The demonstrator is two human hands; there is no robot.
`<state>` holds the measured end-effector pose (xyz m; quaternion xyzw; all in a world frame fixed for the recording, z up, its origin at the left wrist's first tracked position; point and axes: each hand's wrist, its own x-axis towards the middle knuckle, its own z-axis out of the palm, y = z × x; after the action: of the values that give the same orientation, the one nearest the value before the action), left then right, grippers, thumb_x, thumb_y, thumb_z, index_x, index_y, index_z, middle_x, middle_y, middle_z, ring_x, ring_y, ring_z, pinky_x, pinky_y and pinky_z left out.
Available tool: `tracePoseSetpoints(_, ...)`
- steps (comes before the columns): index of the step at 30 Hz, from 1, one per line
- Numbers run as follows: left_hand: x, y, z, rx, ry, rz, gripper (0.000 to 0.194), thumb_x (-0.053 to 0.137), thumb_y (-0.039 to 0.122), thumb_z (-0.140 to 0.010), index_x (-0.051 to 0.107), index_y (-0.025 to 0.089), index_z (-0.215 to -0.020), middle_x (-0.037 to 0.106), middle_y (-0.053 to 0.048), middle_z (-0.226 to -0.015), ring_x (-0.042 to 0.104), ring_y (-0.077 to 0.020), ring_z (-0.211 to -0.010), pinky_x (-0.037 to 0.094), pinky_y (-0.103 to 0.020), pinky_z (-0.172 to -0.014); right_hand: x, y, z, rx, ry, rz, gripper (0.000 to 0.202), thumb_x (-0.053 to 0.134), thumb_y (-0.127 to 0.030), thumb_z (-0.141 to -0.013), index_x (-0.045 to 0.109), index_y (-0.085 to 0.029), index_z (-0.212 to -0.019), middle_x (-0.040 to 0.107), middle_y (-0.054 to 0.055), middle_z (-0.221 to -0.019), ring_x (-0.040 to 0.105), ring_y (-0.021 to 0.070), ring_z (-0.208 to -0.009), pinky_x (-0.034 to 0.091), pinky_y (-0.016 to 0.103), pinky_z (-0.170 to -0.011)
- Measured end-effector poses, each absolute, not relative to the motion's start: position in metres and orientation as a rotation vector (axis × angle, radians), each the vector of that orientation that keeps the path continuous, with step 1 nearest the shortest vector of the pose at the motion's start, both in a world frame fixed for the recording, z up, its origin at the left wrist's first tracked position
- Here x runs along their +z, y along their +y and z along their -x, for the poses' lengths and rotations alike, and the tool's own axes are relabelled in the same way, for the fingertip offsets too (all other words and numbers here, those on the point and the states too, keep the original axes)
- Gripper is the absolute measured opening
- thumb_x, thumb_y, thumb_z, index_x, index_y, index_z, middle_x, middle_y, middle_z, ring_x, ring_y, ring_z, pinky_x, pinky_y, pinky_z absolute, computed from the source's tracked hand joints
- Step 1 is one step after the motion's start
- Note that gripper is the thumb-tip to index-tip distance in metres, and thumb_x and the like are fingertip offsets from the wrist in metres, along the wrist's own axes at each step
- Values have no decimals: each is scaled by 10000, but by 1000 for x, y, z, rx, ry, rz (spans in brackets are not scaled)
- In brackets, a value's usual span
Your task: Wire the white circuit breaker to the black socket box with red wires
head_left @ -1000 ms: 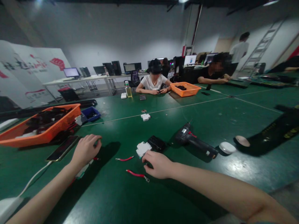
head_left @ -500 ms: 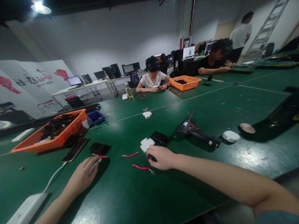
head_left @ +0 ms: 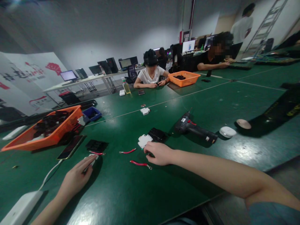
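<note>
My left hand rests low on the table, its fingers closed over a white circuit breaker that they largely hide. Just beyond those fingertips lie a red cable with metal lugs and a black part. My right hand has its fingers curled at the near edge of another white stepped-shaped circuit breaker; the fingertips are partly hidden. A black part sits right behind that breaker. Two more short red cables, one farther and one nearer, lie between my hands.
A cordless drill lies to the right, beside a white round-cornered case. On the left are an orange basket of dark parts, a blue bin, a phone and a white power strip. Co-workers sit across the table.
The camera view has shifted slightly. My left fingers now lie flatter over the white breaker, which shows less between them and the thumb. My right hand stays at its breaker.
</note>
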<state>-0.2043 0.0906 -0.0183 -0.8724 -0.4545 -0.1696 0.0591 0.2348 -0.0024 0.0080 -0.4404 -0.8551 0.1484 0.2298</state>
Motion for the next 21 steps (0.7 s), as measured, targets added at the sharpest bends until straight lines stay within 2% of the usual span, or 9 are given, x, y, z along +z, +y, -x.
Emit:
tracePoseSetpoints(5, -22, 92, 210, -477, -1324, 2659, 489, 456, 394, -918, 561, 263, -1377, 622, -49, -1361, 607, -267, -1236, 506, -422, -1068, 9, -2, -235, 411, -2352, 1208, 178, 600, -228, -899, 627, -138, -1049, 621, 88, -1023, 598, 173, -835, 458, 264, -662)
tracePoseSetpoints(13, -23, 87, 211, -457, -1221, 2756, 583, 441, 324, -928, 382, 271, -1506, 493, -56, -1494, 474, -254, -1372, 388, -447, -1168, 6, -2, -235, 444, -2330, 1202, 157, 601, -224, -901, 623, -149, -1037, 619, 84, -1018, 592, 173, -826, 450, 268, -655)
tracePoseSetpoints(21, -25, 87, 214, -376, -1224, 2800, 652, 397, 361, -964, 180, 289, -1574, 366, -72, -1578, 396, -270, -1425, 346, -485, -1180, 5, -1, -235, 421, -2347, 1211, 162, 605, -226, -903, 623, -149, -1045, 619, 84, -1015, 589, 172, -815, 437, 271, -648)
